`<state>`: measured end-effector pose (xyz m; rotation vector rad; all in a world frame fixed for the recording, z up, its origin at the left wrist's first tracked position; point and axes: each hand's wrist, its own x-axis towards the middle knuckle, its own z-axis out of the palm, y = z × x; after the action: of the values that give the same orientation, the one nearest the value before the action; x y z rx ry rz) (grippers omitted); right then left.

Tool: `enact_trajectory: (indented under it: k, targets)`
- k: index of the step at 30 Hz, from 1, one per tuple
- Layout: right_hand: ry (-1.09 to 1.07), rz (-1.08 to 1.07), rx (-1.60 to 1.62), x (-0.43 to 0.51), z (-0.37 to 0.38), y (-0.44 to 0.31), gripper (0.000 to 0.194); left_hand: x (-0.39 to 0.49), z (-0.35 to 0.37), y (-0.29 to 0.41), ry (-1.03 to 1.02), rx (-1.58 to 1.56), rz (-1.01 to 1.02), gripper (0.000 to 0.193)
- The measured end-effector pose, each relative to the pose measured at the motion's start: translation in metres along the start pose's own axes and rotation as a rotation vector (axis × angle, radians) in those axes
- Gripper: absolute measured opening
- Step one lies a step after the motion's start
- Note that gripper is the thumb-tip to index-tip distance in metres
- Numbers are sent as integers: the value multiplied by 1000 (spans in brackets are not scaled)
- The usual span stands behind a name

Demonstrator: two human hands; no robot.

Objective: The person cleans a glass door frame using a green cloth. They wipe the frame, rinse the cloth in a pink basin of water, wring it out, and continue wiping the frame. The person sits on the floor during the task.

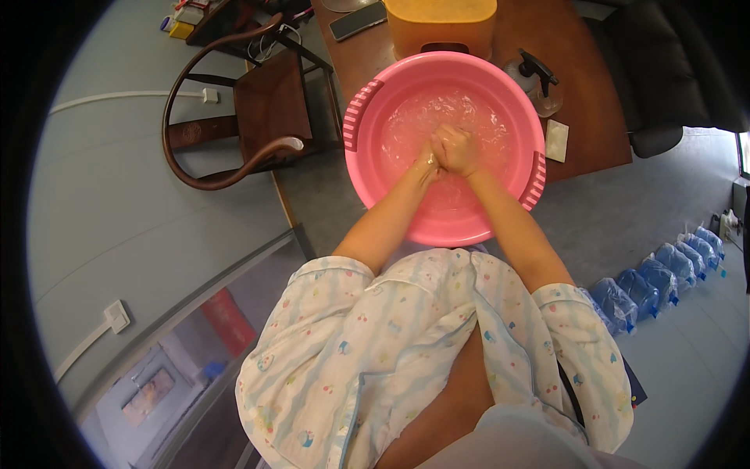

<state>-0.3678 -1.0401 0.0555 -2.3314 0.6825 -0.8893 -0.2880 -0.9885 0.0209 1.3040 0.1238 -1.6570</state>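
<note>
A round pink plastic basin (448, 228) holds rippling water (404, 126). Over its middle, my left hand (429, 158) and my right hand (458, 149) are pressed together, wet and close to the water. The fingers of my right hand are curled against the left hand. Much of my left hand is covered by the right, and whether anything lies between the palms cannot be seen. Ribbed dark-pink handles are set in the basin's left and right rim.
The basin overhangs a wooden table (586, 149). Around it are an orange box with a yellow lid (442, 29), a smartphone (357, 21), a spray bottle (536, 76) and a white packet (556, 140). A wooden armchair (272, 105) stands left; wrapped blue water jugs (638, 290) line the right floor.
</note>
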Motion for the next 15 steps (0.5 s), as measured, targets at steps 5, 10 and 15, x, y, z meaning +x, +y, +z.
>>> enact_trajectory:
  k: [5, 10, 15]
  targets:
    - [-172, 67, -147, -16, 1, 43, 15, 7, -19, 1, 77, 491, 123, 34]
    - [-364, 318, -651, -45, 10, 40, 25, -2, -22, -6, 471, 1468, 814, 31]
    - [-559, 235, -731, -66, 26, 36, 37, 7, -30, -14, 459, 1735, 664, 38]
